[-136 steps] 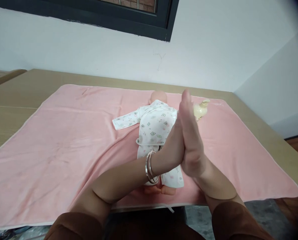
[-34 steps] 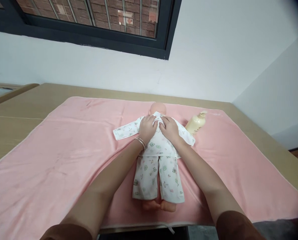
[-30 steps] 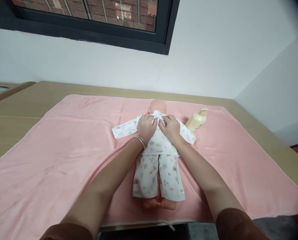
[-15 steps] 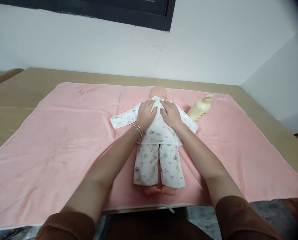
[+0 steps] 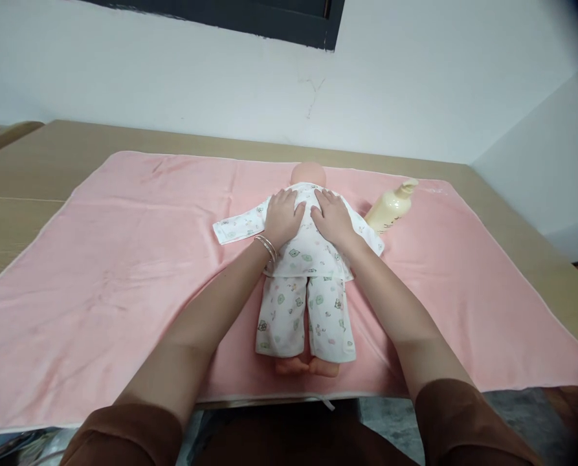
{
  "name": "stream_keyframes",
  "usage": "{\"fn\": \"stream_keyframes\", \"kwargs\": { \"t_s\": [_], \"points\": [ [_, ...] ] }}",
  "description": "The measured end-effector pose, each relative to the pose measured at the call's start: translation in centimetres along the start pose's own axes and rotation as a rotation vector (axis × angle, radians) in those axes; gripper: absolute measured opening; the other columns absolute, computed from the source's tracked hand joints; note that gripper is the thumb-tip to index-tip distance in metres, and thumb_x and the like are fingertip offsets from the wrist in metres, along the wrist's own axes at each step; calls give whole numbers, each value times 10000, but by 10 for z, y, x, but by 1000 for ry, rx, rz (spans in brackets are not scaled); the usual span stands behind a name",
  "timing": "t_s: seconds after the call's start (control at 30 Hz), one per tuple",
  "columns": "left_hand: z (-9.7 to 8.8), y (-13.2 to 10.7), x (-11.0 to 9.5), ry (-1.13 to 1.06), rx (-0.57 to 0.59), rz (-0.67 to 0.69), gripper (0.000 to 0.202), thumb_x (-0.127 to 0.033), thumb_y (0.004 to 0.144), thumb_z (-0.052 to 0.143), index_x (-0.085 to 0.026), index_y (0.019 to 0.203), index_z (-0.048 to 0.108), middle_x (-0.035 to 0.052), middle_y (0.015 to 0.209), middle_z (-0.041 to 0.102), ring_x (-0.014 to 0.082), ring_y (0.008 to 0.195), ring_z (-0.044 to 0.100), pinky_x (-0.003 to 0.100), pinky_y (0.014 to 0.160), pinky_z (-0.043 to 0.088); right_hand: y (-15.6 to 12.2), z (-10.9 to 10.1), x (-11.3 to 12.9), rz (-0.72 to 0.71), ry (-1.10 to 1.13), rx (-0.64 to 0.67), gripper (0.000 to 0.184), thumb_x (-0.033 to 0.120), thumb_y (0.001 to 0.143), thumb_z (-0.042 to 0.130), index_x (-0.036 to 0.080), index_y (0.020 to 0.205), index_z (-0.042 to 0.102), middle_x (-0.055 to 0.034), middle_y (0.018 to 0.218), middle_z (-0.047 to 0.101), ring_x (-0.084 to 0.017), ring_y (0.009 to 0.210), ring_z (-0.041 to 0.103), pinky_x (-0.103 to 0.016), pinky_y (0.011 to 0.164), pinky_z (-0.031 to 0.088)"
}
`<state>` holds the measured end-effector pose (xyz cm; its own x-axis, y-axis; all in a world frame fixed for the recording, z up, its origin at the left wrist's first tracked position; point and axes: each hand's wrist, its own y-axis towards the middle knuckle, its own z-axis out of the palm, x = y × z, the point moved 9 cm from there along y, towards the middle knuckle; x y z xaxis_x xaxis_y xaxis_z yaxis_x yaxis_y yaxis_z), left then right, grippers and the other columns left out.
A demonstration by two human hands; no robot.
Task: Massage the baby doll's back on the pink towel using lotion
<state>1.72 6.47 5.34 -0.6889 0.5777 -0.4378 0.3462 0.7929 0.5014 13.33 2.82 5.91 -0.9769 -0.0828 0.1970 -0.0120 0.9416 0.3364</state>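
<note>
A baby doll [image 5: 308, 259] in white printed pajamas lies on a pink blanket [image 5: 138, 259], its bald head away from me and its feet toward me. My left hand [image 5: 283, 219] rests flat on the left side of the doll's upper torso, fingers stretched out. On the right side of the torso lies my right hand [image 5: 333, 219], also open and flat. The thumbs point toward each other with a gap between them. Bracelets [image 5: 268, 248] circle my left wrist. The doll's sleeves spread out to both sides.
Right of the doll, a pale yellow pump bottle [image 5: 390, 208] lies tilted on the blanket, close to the sleeve. The blanket covers most of a wooden table [image 5: 41, 155]. Behind it stands a white wall [image 5: 211, 97] with a dark frame [image 5: 289, 26]. The table's front edge is near my body.
The view has tilted slightly. Both hands stay on the doll's upper torso, with the fingers shifted only a little. The doll and bottle lie as before.
</note>
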Motion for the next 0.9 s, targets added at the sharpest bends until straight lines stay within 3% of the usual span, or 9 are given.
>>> {"fn": "stream_keyframes", "kwargs": {
  "t_s": [0.13, 0.27, 0.43, 0.57, 0.7, 0.8, 0.9],
  "points": [
    [-4, -4, -17, 41, -10, 112, 348, -247, 982, 360, -128, 1208, 597, 149, 1255, 655, 263, 1224, 576, 441, 1098, 424, -7, -10, 11, 37, -55, -16, 490, 295, 995, 343, 99, 1420, 486, -176, 1438, 512, -310, 1346, 459, -465, 1116, 359],
    [-6, -9, -20, 70, -58, 61, 331, -242, 984, 350, -138, 1073, 651, 154, 1197, 677, 269, 1195, 597, 434, 1081, 439, -18, -18, 24, 124, -146, -19, 463, 323, 1023, 282, 103, 1330, 550, -202, 1294, 612, -322, 1179, 585, -439, 936, 497],
    [-2, -7, -1, -12, -67, -57, 381, -339, 970, 408, -128, 1218, 605, 168, 1343, 610, 292, 1324, 509, 489, 1157, 356, -9, -7, 11, 73, -32, -56, 497, 306, 986, 351, 83, 1404, 502, -205, 1419, 520, -350, 1338, 465, -501, 1082, 403],
    [1, -3, -1, -30, -36, -1, 414, -352, 970, 394, -142, 1279, 571, 156, 1380, 589, 297, 1344, 486, 515, 1162, 337, 0, 3, 2, -36, 42, -17, 551, 281, 972, 340, 73, 1477, 412, -189, 1512, 415, -355, 1424, 351, -562, 1152, 297],
    [-6, -8, -16, -8, -63, 93, 364, -305, 980, 372, -152, 1183, 632, 141, 1268, 660, 255, 1247, 567, 431, 1116, 405, -6, -6, 12, -66, 14, -72, 496, 258, 969, 353, 98, 1412, 508, -167, 1439, 514, -317, 1360, 452, -489, 1119, 371],
    [-13, -13, -16, 4, -111, 43, 341, -320, 981, 380, -175, 1069, 676, 124, 1202, 689, 251, 1205, 591, 419, 1082, 435, -15, -15, 13, 40, 2, -149, 423, 283, 975, 364, 172, 1288, 625, -128, 1362, 594, -289, 1250, 561, -429, 1011, 469],
    [-15, -15, -11, 10, -152, -20, 317, -330, 967, 414, -184, 1072, 676, 108, 1195, 694, 253, 1196, 593, 411, 1066, 449, -20, -19, 11, 106, 8, -180, 402, 298, 968, 381, 199, 1258, 642, -107, 1343, 613, -273, 1222, 580, -414, 981, 485]
  ]
}}
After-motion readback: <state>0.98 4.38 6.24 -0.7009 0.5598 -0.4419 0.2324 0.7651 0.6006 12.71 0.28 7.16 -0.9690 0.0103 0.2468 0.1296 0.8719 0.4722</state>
